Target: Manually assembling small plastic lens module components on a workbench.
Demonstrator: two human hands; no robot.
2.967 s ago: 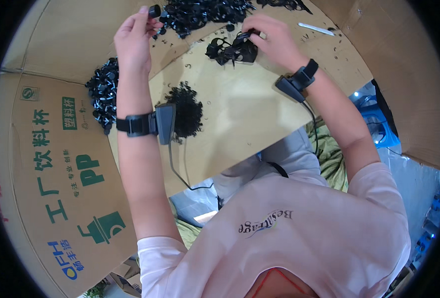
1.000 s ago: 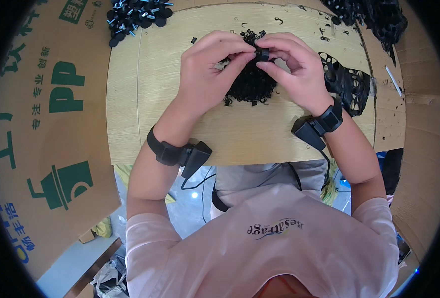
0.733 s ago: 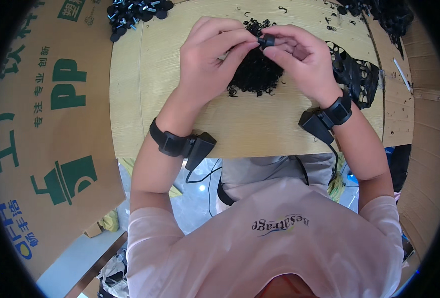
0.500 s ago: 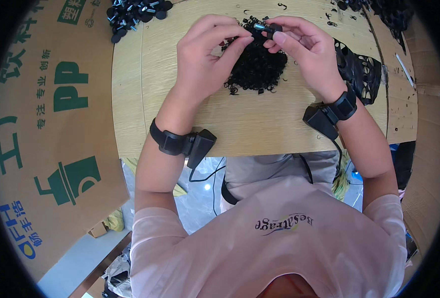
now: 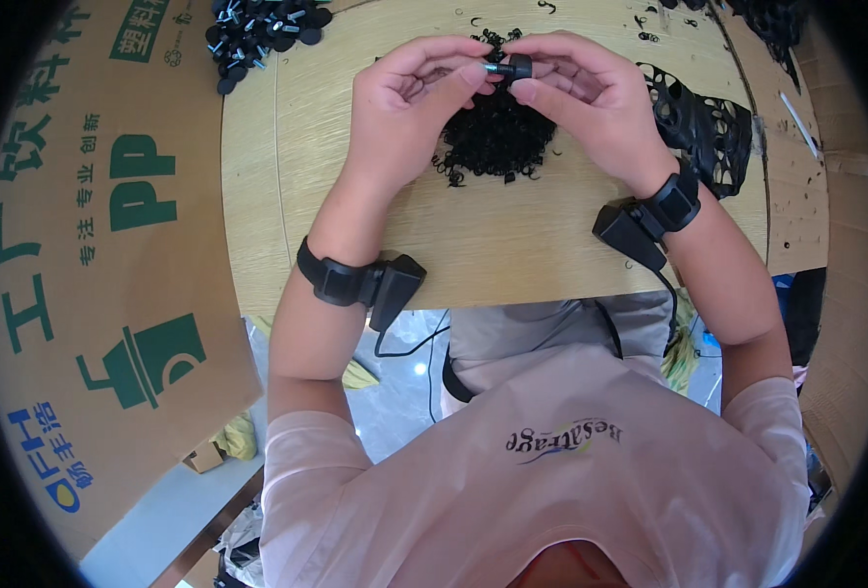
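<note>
My right hand (image 5: 576,93) pinches a bolt with a round black head (image 5: 520,67), gripping it by the head between thumb and fingers. The bolt's bright metal shank points left. At the shank's end, my left hand (image 5: 429,83) has its thumb and fingertips closed in; whether a small part sits between them is hidden. Below both hands lies a heap of small black curled clips (image 5: 497,142), partly covered by the fingers. Each wrist wears a black strap with a box-shaped device.
Several black-headed bolts (image 5: 262,37) are piled at the table's far left. A black perforated piece (image 5: 703,132) lies right of my right hand, with a thin white stick (image 5: 799,125) farther right. Loose clips dot the wooden table (image 5: 512,240). A large printed carton (image 5: 149,265) stands at left.
My right hand has shifted slightly left and turned the bolt level, head to the right. My left fingertips now meet the shank's end; before, they were pinched just beside it.
</note>
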